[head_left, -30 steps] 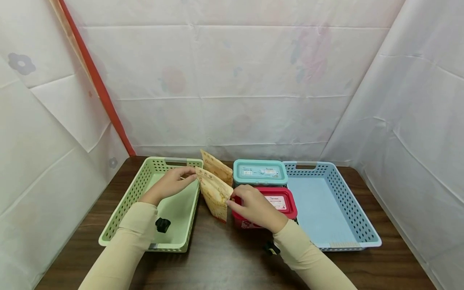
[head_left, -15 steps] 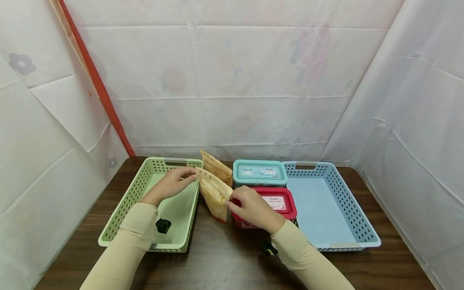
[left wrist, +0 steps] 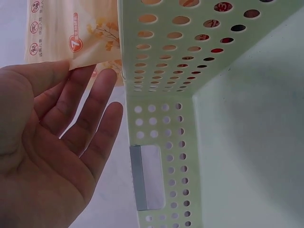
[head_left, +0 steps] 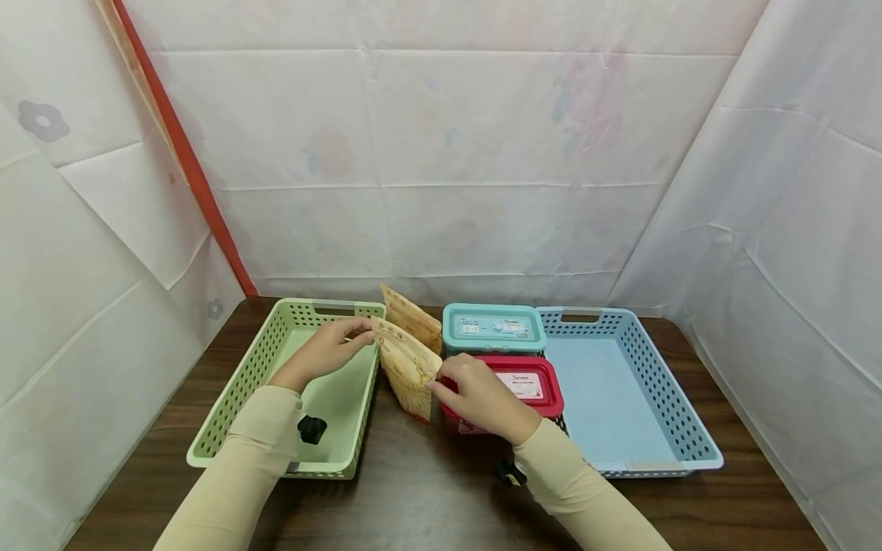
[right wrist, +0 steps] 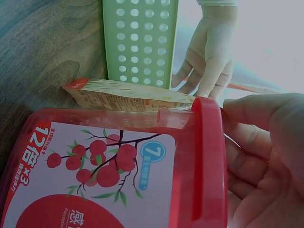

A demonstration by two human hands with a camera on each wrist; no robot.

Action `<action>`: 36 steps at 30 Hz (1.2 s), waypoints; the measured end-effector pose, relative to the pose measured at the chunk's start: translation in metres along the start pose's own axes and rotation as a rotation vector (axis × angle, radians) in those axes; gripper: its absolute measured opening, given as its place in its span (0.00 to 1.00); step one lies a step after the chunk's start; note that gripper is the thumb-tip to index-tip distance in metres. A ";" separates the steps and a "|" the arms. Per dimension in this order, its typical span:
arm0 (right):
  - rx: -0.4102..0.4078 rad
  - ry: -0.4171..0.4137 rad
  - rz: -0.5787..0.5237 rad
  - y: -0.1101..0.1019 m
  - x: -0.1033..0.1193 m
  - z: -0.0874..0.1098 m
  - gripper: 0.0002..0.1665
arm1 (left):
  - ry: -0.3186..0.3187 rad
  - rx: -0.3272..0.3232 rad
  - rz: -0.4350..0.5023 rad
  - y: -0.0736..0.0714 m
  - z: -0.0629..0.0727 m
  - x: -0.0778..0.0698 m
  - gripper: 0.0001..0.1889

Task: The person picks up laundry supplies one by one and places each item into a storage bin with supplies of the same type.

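A cream-yellow printed pouch (head_left: 406, 375) stands on the table between the green basket (head_left: 358, 417) and a red lidded box (head_left: 551, 386). My left hand (head_left: 329, 352) pinches its upper left corner; in the left wrist view the thumb lies over that corner, and the other fingers are spread loosely. At the upper right corner, my right hand (head_left: 485, 394) pinches the pouch between thumb and fingers, above the red box's near left side. In the right wrist view the red lid partly hides this grip. A second similar pouch (head_left: 416, 320) stands just behind the first.
Behind the red box sits a teal lidded box (head_left: 494, 327). A light blue basket (head_left: 606, 398) stands at the right of both. White sheets (head_left: 441, 153) hang behind and on both sides of the dark wooden table (head_left: 413, 505).
My right hand and the pouch corner it holds have shifted very slightly left. The left hand stays at its corner, and the boxes and baskets remain in place.
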State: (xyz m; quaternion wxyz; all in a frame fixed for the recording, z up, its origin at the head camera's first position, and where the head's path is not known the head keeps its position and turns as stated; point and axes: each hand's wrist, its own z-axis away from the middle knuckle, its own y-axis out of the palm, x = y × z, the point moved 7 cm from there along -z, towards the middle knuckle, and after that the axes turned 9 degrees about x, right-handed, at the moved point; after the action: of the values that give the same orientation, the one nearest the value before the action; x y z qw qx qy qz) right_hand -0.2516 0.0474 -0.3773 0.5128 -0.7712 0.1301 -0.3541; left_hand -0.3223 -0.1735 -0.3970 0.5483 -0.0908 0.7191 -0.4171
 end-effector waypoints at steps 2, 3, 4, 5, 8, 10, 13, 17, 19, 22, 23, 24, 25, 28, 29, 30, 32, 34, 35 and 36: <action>0.004 0.006 -0.001 0.000 0.000 0.000 0.08 | -0.003 -0.002 0.001 0.000 0.000 0.000 0.10; 0.006 0.008 -0.003 0.000 0.000 0.000 0.08 | -0.004 -0.002 0.003 0.000 0.000 0.000 0.10; 0.009 0.015 -0.005 0.000 0.000 0.000 0.08 | -0.005 -0.004 0.005 0.000 0.000 0.000 0.10; 0.011 0.017 -0.005 0.000 0.000 0.000 0.08 | -0.006 -0.004 0.006 0.000 0.000 0.000 0.10; 0.012 0.018 -0.004 0.000 0.001 0.000 0.08 | -0.004 -0.004 0.011 0.000 0.000 0.000 0.10; 0.012 0.019 -0.001 0.000 0.001 0.000 0.08 | -0.004 -0.004 0.010 0.000 0.000 0.001 0.10; 0.011 0.019 -0.001 0.001 0.001 0.000 0.08 | -0.004 0.000 0.010 0.001 0.000 0.001 0.10; 0.002 0.020 -0.004 0.001 0.001 0.001 0.08 | -0.001 0.003 0.013 0.001 0.000 0.001 0.10; -0.006 0.019 -0.005 0.001 0.002 0.001 0.08 | 0.000 0.001 0.016 0.000 0.000 0.000 0.11; -0.025 0.015 -0.006 0.000 0.002 0.002 0.08 | -0.005 -0.002 0.021 -0.001 0.001 -0.001 0.12; -0.033 0.013 -0.007 -0.001 0.002 0.002 0.08 | -0.005 -0.004 0.021 -0.001 0.001 -0.002 0.12; -0.043 0.012 -0.007 -0.002 0.002 0.002 0.09 | -0.006 -0.008 0.022 -0.002 0.002 -0.003 0.12; -0.053 0.011 -0.010 -0.003 0.002 0.002 0.09 | -0.006 -0.010 0.023 -0.003 0.002 -0.004 0.12; -0.079 0.005 -0.019 -0.005 0.004 0.003 0.11 | -0.004 -0.017 0.028 -0.005 0.003 -0.009 0.12; -0.086 0.004 -0.020 -0.006 0.004 0.003 0.12 | -0.005 -0.019 0.031 -0.006 0.004 -0.010 0.12; -0.090 0.004 -0.022 -0.006 0.004 0.003 0.12 | -0.005 -0.020 0.038 -0.007 0.004 -0.011 0.11; -0.096 0.006 -0.028 -0.007 0.005 0.003 0.12 | -0.010 -0.024 0.047 -0.008 0.005 -0.013 0.11; -0.101 0.013 -0.034 -0.008 0.005 0.003 0.12 | -0.013 -0.033 0.053 -0.010 0.006 -0.014 0.12; -0.105 0.016 -0.037 -0.008 0.005 0.003 0.11 | -0.010 -0.038 0.055 -0.011 0.006 -0.015 0.12; -0.111 0.017 -0.040 -0.008 0.005 0.003 0.11 | -0.010 -0.044 0.056 -0.013 0.006 -0.016 0.13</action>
State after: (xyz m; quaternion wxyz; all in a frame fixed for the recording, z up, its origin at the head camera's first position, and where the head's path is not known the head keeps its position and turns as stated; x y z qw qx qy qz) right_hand -0.2474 0.0502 -0.3683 0.4612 -0.7978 0.1386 -0.3629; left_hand -0.3147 -0.1754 -0.3772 0.5611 -0.0849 0.7276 -0.3853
